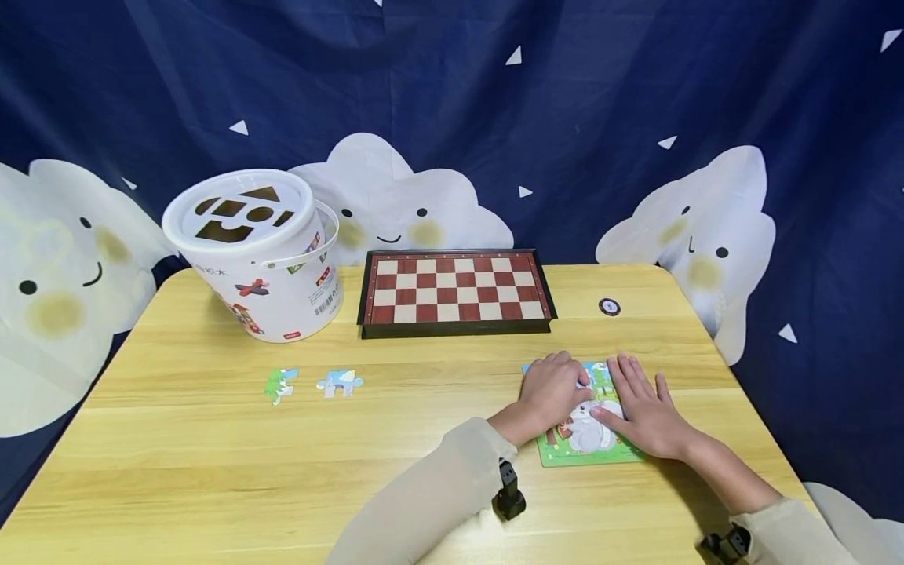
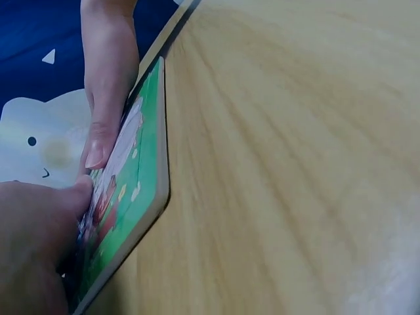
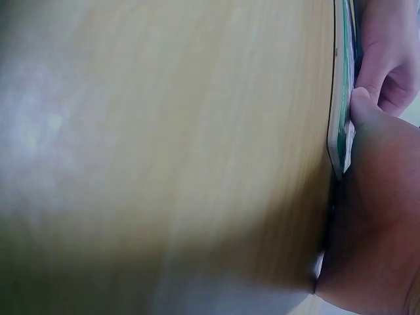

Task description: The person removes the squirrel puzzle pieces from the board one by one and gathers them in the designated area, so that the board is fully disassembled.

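A picture puzzle in a green frame [image 1: 581, 453] lies flat on the wooden table [image 1: 212, 471] at the front right. Both hands are on it. My left hand [image 1: 556, 386] covers its upper left, fingers bent with their tips down on the picture and the thumb stretched toward the middle. My right hand [image 1: 641, 402] lies flat on its right side, fingers straight. The left wrist view shows the puzzle [image 2: 141, 177] edge-on, with my left hand [image 2: 33, 243] thumb-down on it and my right hand [image 2: 108, 85] beyond. In the right wrist view the puzzle's rim [image 3: 341, 98] sits under my right hand [image 3: 374, 216].
Two loose puzzle pieces, one green [image 1: 281, 384] and one blue-white [image 1: 340, 382], lie at the table's left middle. A white shape-sorter bucket [image 1: 254, 251] stands at the back left and a folded chessboard [image 1: 455, 290] at the back centre. A small dark disc [image 1: 610, 307] lies right of the chessboard.
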Available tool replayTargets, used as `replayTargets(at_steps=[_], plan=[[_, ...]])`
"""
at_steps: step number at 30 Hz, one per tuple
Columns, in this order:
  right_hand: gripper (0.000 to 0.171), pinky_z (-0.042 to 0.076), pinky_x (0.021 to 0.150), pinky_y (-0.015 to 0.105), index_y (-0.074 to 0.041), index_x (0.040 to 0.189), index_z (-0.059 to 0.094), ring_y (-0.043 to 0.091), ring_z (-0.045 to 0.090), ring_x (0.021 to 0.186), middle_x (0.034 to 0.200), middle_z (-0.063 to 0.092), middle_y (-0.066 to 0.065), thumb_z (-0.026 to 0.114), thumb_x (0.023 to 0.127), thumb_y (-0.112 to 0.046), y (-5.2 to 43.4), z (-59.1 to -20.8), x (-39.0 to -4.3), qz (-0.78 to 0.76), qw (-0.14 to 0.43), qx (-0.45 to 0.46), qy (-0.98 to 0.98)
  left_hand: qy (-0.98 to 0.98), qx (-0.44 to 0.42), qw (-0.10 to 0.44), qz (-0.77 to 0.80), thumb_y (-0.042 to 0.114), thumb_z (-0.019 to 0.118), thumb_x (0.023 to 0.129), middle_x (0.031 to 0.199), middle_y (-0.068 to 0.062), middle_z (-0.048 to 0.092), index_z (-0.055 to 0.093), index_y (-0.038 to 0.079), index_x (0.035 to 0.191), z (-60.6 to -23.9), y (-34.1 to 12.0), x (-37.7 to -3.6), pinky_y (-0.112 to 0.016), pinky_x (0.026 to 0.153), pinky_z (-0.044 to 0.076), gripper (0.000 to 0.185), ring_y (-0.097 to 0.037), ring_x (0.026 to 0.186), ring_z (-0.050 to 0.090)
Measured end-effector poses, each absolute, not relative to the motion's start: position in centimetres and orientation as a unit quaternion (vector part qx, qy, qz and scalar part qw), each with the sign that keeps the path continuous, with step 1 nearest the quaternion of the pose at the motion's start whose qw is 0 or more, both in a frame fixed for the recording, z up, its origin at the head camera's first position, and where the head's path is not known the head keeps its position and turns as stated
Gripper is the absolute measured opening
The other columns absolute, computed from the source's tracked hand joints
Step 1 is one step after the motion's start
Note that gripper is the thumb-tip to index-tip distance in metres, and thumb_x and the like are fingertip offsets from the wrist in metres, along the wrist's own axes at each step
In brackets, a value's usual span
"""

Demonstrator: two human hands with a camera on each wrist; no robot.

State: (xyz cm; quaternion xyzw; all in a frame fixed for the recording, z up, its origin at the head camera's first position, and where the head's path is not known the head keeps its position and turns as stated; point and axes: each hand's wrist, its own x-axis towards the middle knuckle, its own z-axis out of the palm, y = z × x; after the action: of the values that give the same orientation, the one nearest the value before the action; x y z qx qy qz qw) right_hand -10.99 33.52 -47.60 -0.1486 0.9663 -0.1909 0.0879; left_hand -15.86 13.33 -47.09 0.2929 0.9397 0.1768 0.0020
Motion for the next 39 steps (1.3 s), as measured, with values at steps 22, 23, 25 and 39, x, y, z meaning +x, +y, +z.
replayTargets(at_steps=[22, 23, 25, 39], plan=[[0.093, -0.012, 0.113, 0.071, 0.001, 0.161, 0.005, 0.042, -0.007, 0.154, 0.166, 0.002, 0.03, 0.055, 0.102, -0.05, 33.2, -47.2, -10.5, -0.213, 0.067, -0.151, 0.963, 0.929, 0.292, -0.018, 0.226, 0.048, 0.066, 0.098, 0.101, 0.015, 0.063, 0.075, 0.027, 0.108, -47.5, 13.1, -15.7, -0.017, 0.08, 0.044, 0.025, 0.0, 0.091, 0.056], [0.092, -0.013, 0.113, 0.07, 0.001, 0.161, 0.004, 0.041, -0.008, 0.154, 0.166, 0.001, 0.029, 0.055, 0.103, -0.049, 33.3, -47.2, -10.6, -0.214, 0.068, -0.152, 0.962, 0.926, 0.292, -0.016, 0.237, 0.047, 0.066, 0.098, 0.102, 0.015, 0.063, 0.075, 0.026, 0.108, -47.4, 12.9, -15.8, -0.017, 0.079, 0.045, 0.025, 0.0, 0.091, 0.056], [0.092, -0.013, 0.113, 0.07, 0.0, 0.162, 0.004, 0.04, -0.009, 0.154, 0.166, 0.0, 0.028, 0.054, 0.103, -0.05, 33.4, -47.4, -10.6, -0.211, 0.066, -0.152, 0.963, 0.919, 0.292, -0.011, 0.263, 0.045, 0.066, 0.098, 0.104, 0.013, 0.063, 0.074, 0.024, 0.109, -47.1, 12.4, -15.9, -0.016, 0.078, 0.045, 0.025, 0.0, 0.091, 0.056], [0.092, -0.016, 0.114, 0.068, -0.001, 0.162, 0.004, 0.039, -0.01, 0.154, 0.166, 0.0, 0.029, 0.055, 0.103, -0.049, 33.2, -47.5, -10.5, -0.22, 0.059, -0.16, 0.96, 0.892, 0.313, -0.043, 0.324, 0.037, 0.073, 0.095, 0.106, 0.007, 0.065, 0.074, 0.017, 0.108, -45.4, 5.1, -16.5, -0.017, 0.08, 0.048, 0.024, -0.006, 0.094, 0.059]])
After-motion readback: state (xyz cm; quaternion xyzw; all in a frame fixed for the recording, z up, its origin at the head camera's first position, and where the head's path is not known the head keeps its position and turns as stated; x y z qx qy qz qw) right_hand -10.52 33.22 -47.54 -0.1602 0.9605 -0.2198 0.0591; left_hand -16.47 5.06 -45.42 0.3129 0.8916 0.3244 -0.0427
